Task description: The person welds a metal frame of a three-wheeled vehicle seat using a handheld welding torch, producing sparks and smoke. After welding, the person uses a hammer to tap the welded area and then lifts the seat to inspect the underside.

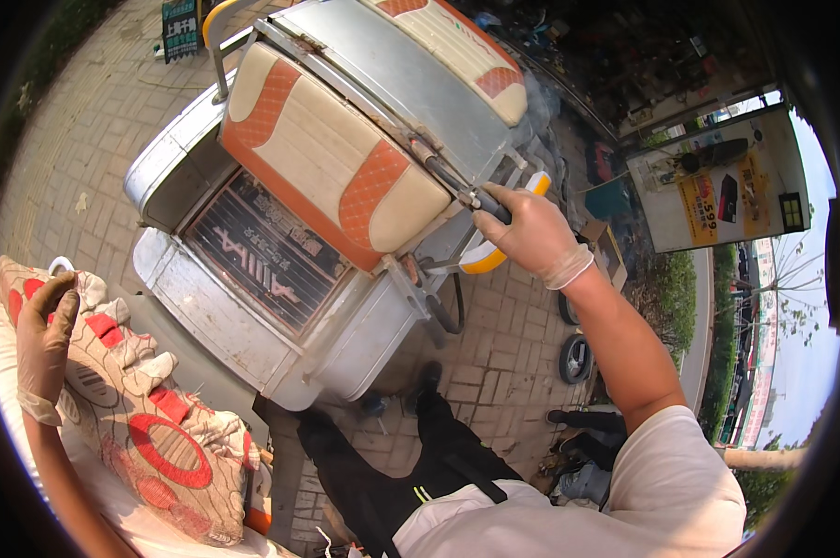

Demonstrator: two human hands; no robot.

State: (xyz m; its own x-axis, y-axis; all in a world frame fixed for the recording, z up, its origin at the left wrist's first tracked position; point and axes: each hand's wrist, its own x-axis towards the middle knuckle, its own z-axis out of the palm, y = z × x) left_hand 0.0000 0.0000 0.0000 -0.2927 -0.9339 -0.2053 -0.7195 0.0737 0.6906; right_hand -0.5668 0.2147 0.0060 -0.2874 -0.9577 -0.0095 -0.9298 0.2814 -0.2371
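My right hand [531,237], in a thin glove, grips a dark padded metal bar [489,205] along the edge of a hinged cream-and-orange seat cushion [322,153] on a silver metal vehicle body [164,279]. Below the cushion lies a dark slatted panel with lettering [262,246]. At the left, my left hand [50,330], in a stained glove, has its fingers curled beside a beige, red-patterned padded cover [159,418]; whether anything is in them is hidden.
A second cushion [438,42] tops the vehicle's far side. A dark workshop opening, a signboard [717,186], a cardboard box [606,251] and a tire [576,358] are at the right. Another person's dark-clad leg [592,428] is near my right side. Brick paving [94,130] surrounds the vehicle.
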